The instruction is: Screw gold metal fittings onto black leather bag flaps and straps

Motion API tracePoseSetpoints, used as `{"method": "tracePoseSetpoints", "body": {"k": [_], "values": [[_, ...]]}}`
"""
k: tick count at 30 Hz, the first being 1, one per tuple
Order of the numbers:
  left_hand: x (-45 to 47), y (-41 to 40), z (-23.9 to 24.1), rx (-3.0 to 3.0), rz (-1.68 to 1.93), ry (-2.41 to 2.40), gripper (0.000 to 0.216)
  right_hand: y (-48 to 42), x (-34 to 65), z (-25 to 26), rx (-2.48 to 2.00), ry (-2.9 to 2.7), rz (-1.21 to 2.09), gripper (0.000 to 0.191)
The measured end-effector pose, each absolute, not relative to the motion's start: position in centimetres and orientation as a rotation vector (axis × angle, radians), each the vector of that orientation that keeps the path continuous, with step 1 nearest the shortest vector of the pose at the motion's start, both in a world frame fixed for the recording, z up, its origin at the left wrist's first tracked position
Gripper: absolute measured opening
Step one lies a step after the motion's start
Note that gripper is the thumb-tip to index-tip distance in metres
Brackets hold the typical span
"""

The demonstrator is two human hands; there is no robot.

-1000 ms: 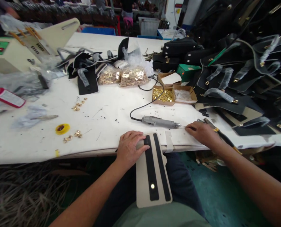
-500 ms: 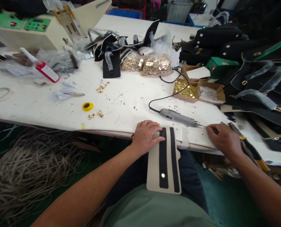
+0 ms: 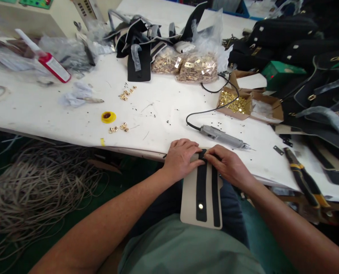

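A beige panel with two black straps and a small metal stud (image 3: pixel 201 198) hangs from the table edge onto my lap. My left hand (image 3: pixel 181 159) rests curled on its top left corner and presses it to the table. My right hand (image 3: pixel 228 166) is at the top of the straps, fingertips pinched together beside the left hand; what they pinch is too small to name. A grey electric screwdriver (image 3: pixel 222 137) with a black cord lies just beyond both hands.
Yellow-handled pliers (image 3: pixel 303 177) lie to the right. A cardboard box of brass parts (image 3: pixel 233 102), bags of brass hardware (image 3: pixel 196 68), a yellow ring (image 3: pixel 108 117) and a red-labelled tube (image 3: pixel 52 65) sit on the white table (image 3: pixel 58 118). Black bags are stacked at right; cords lie on the floor at left.
My right hand has come left from beside the screwdriver tip and pliers to the top of the straps. The left hand stayed on the panel. The view has tilted down.
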State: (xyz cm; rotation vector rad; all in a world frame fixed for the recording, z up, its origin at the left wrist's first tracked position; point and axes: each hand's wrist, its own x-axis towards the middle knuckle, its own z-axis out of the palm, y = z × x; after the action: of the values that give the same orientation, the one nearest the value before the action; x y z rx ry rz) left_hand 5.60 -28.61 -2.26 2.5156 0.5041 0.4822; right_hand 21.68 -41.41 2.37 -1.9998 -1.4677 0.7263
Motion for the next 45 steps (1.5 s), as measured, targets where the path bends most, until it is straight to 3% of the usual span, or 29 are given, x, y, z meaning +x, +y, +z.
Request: {"method": "tracePoseSetpoints", "body": {"k": [17,29,38,45], "values": [[5.5,-28.4,-2.2,2.49,0.428,0.483,0.039,-40.7,21.2,1.8,-2.15,-1.434,0.628,0.013],[5.6,-28.5,-2.3,2.479,0.445,0.497,0.04,-39.2,22.9,1.9,-2.082,-1.202,1.092,0.02],[5.7,-28.6,-2.2,2.473,0.449,0.519,0.039,-40.3,22.3,1.5,-2.076,-1.248,0.919,0.022],[5.8,-28.6,-2.1,2.477,0.453,0.521,0.038,-40.4,22.3,2.3,-2.087,-1.195,0.974,0.021]]}}
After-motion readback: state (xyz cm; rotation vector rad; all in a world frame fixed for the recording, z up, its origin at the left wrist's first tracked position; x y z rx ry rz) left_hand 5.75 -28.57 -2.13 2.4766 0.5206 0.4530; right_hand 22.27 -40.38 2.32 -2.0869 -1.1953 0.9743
